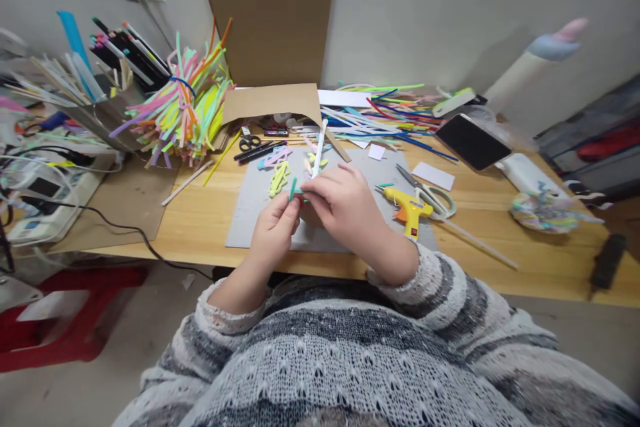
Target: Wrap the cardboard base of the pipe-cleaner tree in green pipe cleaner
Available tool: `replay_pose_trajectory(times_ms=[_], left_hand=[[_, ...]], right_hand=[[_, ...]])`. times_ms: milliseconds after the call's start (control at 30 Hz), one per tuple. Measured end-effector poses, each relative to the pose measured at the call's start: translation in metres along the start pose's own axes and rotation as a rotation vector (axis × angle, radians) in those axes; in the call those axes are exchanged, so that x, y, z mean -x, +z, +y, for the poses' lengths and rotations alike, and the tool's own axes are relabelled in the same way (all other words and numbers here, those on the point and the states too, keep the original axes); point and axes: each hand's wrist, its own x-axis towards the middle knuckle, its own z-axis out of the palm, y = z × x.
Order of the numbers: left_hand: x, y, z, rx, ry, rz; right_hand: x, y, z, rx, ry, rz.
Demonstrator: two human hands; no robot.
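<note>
Over the grey mat (245, 217), my left hand (276, 223) pinches a short green pipe cleaner (293, 188) between thumb and fingers. The fingertips of my right hand (345, 203) close on the same green piece from the right, hiding part of it. Just beyond my right hand a white stick (320, 147) lies pointing away; I cannot tell its kind. Yellow bent pipe cleaner shapes (279, 179) and a pink-and-blue one (275, 157) rest on the mat to the left. A yellow hot glue gun (410, 208) lies right of my hands.
Beside the glue gun are scissors (435, 200) and a white card (433, 176). A phone (473, 141) lies at the back right. Small black scissors (249, 140), a pipe cleaner bundle (187, 100) and a cardboard sheet (270, 20) stand behind. A power strip (55, 207) with cables sits left.
</note>
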Motion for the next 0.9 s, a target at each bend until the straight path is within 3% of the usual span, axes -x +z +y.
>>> replay_pose_trajectory(times_ms=[133,333,400,500,567,667,767,833,900], left_hand=[[-0.002,-0.005,0.001,-0.084,0.051,0.058],[-0.01,-0.011,0.013,-0.375,0.229,0.017],[-0.015,-0.011,0.015,-0.305,0.225,0.0],[-0.021,-0.013,0.015,-0.012,0.058,-0.082],[-0.022,-0.016,0.015,0.063,-0.025,-0.066],[-0.02,-0.028,0.018,-0.179,0.017,0.087],[-0.019,-0.048,0.022,-0.652,0.041,0.197],[-0.02,-0.064,0.022,-0.941,-0.056,0.203],[-0.021,-0.081,0.018,-1.09,-0.168,0.126]], right_hand=[[0.0,0.004,0.009,-0.178,0.063,0.056],[0.002,-0.002,0.013,-0.327,0.146,0.085],[0.001,-0.003,0.014,-0.358,0.164,0.088],[0.002,-0.003,0.015,-0.382,0.186,0.104],[0.003,-0.004,0.015,-0.38,0.197,0.106],[0.003,-0.005,0.016,-0.376,0.205,0.101],[0.003,-0.006,0.016,-0.38,0.211,0.101],[0.003,-0.006,0.017,-0.38,0.212,0.103],[0.003,-0.006,0.017,-0.379,0.214,0.103]])
